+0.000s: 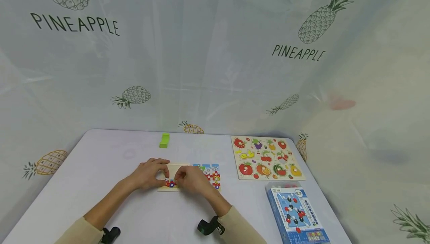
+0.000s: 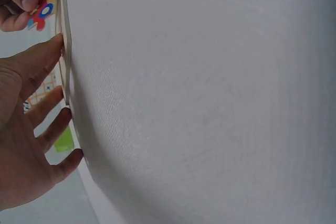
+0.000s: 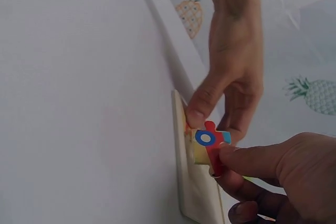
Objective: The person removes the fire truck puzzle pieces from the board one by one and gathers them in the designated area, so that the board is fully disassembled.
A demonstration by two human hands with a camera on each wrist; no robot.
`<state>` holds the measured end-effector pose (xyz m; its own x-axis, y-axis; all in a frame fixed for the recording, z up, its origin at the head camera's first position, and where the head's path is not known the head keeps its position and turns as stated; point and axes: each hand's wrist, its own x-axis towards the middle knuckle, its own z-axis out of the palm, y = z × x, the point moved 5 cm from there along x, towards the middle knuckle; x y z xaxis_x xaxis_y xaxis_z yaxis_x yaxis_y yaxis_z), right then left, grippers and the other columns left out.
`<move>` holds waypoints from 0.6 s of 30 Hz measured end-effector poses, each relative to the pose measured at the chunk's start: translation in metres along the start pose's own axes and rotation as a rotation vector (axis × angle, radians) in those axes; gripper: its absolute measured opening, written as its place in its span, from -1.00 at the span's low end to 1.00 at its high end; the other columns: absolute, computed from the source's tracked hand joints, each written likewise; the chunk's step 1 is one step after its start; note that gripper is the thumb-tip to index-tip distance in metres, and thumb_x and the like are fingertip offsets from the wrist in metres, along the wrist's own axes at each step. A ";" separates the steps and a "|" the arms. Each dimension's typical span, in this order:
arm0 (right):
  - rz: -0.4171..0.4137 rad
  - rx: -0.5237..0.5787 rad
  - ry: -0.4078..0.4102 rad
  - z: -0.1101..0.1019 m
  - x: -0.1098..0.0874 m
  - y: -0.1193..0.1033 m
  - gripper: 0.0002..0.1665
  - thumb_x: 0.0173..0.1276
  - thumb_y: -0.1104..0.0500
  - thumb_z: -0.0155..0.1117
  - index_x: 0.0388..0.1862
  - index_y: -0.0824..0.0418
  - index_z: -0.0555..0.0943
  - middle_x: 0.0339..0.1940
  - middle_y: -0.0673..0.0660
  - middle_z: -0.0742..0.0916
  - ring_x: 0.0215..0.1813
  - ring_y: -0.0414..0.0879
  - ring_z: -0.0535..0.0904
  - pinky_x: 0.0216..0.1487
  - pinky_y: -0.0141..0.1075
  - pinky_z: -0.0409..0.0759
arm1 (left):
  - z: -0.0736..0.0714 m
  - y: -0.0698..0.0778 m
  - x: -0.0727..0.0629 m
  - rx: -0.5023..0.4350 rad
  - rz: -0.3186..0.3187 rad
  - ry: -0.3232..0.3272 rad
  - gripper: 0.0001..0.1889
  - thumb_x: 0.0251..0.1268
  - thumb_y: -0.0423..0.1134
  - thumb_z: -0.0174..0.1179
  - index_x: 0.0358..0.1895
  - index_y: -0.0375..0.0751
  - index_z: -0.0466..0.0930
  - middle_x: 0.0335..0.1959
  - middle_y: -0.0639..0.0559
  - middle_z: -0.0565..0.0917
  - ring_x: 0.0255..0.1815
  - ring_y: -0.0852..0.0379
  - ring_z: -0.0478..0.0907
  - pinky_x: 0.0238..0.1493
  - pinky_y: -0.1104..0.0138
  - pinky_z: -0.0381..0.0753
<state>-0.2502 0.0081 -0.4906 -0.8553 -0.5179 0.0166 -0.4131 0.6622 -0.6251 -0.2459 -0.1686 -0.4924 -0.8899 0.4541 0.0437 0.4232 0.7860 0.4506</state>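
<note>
My right hand (image 1: pixel 193 178) pinches a small jigsaw piece (image 3: pixel 202 153) between thumb and fingers. The piece is red and yellow, with a blue-ringed wheel printed on it. It hovers just over a shallow pale wooden tray (image 1: pixel 174 169). On the tray's left side my left hand (image 1: pixel 147 173) rests with spread fingers, its fingertips touching the edge. Under the left thumb a bit of red-orange shows in the right wrist view; what it belongs to is hidden. Right of the tray lies a blue and red puzzle picture (image 1: pixel 215 176), partly covered by the right hand.
A bright green block (image 1: pixel 164 140) stands near the table's back edge. At the back right lies a fruit puzzle board (image 1: pixel 258 165). In front of it is a blue box (image 1: pixel 297 214) with a molecule picture. Pineapple-printed curtains hang around the white table (image 1: pixel 151 221).
</note>
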 end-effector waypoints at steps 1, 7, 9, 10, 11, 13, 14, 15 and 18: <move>0.003 0.013 0.002 -0.002 0.000 0.001 -0.92 0.26 0.22 0.37 -0.36 0.01 0.70 -0.52 -0.22 0.62 -0.45 -0.37 0.46 -0.39 -0.46 0.44 | 0.000 0.000 0.000 0.001 0.001 -0.001 -0.81 0.12 -0.07 0.49 -0.35 0.26 0.61 0.34 -0.08 0.53 0.31 -0.26 0.40 0.07 -0.34 0.36; 0.041 0.091 0.006 -0.022 -0.006 0.009 -0.99 0.32 0.17 0.38 -0.30 0.07 0.71 -0.45 -0.17 0.66 -0.42 -0.33 0.50 -0.39 -0.41 0.46 | -0.002 0.002 0.001 0.007 0.011 0.001 -0.82 0.12 -0.05 0.48 -0.35 0.24 0.62 0.34 -0.08 0.53 0.29 -0.26 0.42 0.05 -0.34 0.37; 0.054 0.105 0.008 -0.029 -0.008 0.013 -0.96 0.34 0.16 0.39 -0.28 0.09 0.71 -0.44 -0.15 0.66 -0.41 -0.31 0.50 -0.40 -0.41 0.47 | -0.002 0.003 0.001 0.007 0.008 -0.002 -0.82 0.12 -0.05 0.48 -0.35 0.24 0.62 0.34 -0.09 0.53 0.29 -0.26 0.42 0.05 -0.35 0.37; 0.057 0.108 0.013 -0.032 -0.009 0.016 -0.97 0.33 0.16 0.40 -0.29 0.08 0.70 -0.44 -0.14 0.66 -0.42 -0.30 0.50 -0.42 -0.40 0.47 | -0.002 0.003 0.000 0.007 0.006 -0.005 -0.82 0.12 -0.05 0.48 -0.35 0.25 0.62 0.34 -0.09 0.53 0.29 -0.26 0.41 0.05 -0.35 0.37; 0.064 0.108 0.017 -0.036 -0.010 0.018 -0.97 0.33 0.16 0.40 -0.30 0.08 0.70 -0.44 -0.13 0.66 -0.42 -0.28 0.50 -0.43 -0.40 0.46 | -0.003 0.003 0.000 0.007 0.005 -0.006 -0.82 0.12 -0.05 0.48 -0.35 0.25 0.61 0.34 -0.09 0.53 0.29 -0.27 0.41 0.06 -0.35 0.36; 0.076 0.096 0.022 -0.042 -0.012 0.024 -0.95 0.35 0.13 0.39 -0.30 0.07 0.70 -0.45 -0.13 0.66 -0.42 -0.27 0.50 -0.44 -0.39 0.47 | -0.003 0.003 0.000 0.006 0.003 -0.009 -0.82 0.12 -0.05 0.48 -0.35 0.25 0.61 0.34 -0.10 0.52 0.30 -0.27 0.41 0.07 -0.36 0.35; 0.077 0.086 0.024 -0.044 -0.014 0.027 -0.95 0.36 0.12 0.39 -0.30 0.06 0.70 -0.45 -0.13 0.66 -0.42 -0.26 0.51 -0.44 -0.39 0.47 | -0.003 0.004 -0.001 0.004 0.003 -0.010 -0.82 0.13 -0.06 0.48 -0.35 0.24 0.62 0.34 -0.11 0.52 0.29 -0.27 0.41 0.07 -0.36 0.35; 0.079 0.075 0.026 -0.047 -0.015 0.030 -0.95 0.36 0.12 0.39 -0.31 0.05 0.71 -0.45 -0.13 0.66 -0.42 -0.26 0.51 -0.44 -0.38 0.47 | -0.003 0.004 -0.001 0.005 0.005 -0.009 -0.83 0.12 -0.06 0.48 -0.35 0.24 0.62 0.34 -0.11 0.52 0.29 -0.27 0.41 0.07 -0.36 0.35; 0.095 0.067 0.012 -0.054 -0.019 0.039 -0.95 0.38 0.11 0.37 -0.30 0.04 0.71 -0.45 -0.13 0.67 -0.45 -0.23 0.54 -0.45 -0.36 0.50 | -0.003 0.003 -0.001 0.005 0.008 -0.007 -0.82 0.12 -0.06 0.48 -0.36 0.24 0.61 0.34 -0.11 0.53 0.29 -0.27 0.41 0.06 -0.36 0.36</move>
<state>-0.2667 0.0735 -0.4733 -0.8936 -0.4474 -0.0362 -0.3084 0.6705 -0.6748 -0.2444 -0.1676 -0.4886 -0.8852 0.4634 0.0414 0.4314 0.7842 0.4459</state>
